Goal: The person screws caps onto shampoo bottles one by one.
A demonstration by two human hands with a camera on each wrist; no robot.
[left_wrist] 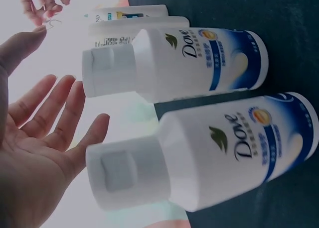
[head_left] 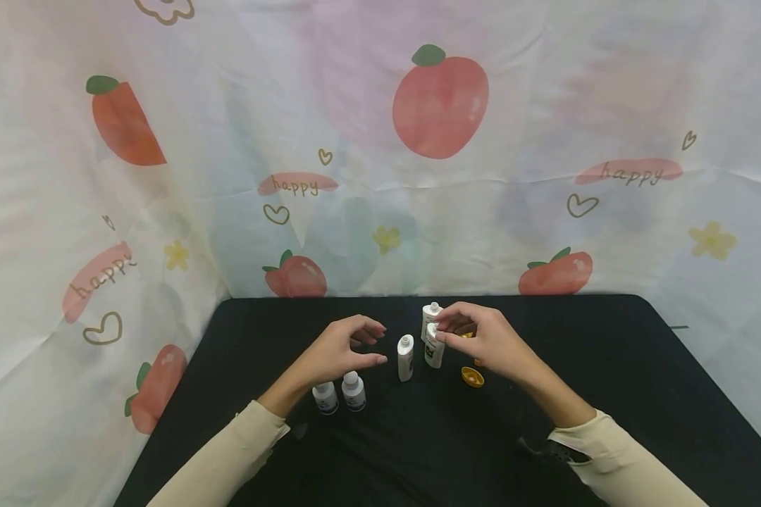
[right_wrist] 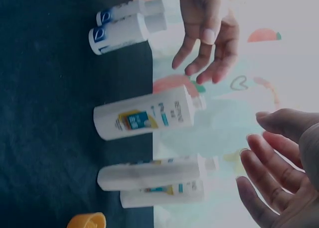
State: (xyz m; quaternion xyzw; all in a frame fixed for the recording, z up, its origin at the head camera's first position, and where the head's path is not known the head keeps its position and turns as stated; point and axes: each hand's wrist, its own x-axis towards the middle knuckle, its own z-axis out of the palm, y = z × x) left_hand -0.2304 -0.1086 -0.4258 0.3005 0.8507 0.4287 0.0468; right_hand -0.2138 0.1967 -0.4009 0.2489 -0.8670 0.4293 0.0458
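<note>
My left hand (head_left: 345,348) hovers behind two small white Dove bottles, its fingers spread and holding nothing. One Dove bottle (left_wrist: 199,66) and the nearer one (left_wrist: 244,148) stand upright with white flip caps on. To their right is a white bottle (head_left: 405,359) with a bare nozzle on top and a teal and yellow label. Two more such bottles, one in front (head_left: 433,352) and one behind (head_left: 429,315), stand close together. My right hand (head_left: 488,341) is raised beside these two, fingers loosely bent and empty; its fingertips overlap them in the head view.
An orange-yellow cap (head_left: 472,377) lies on the black tabletop (head_left: 380,451) below my right hand, with more orange pieces partly hidden behind that hand. A fruit-printed curtain (head_left: 368,141) hangs along the table's back and sides.
</note>
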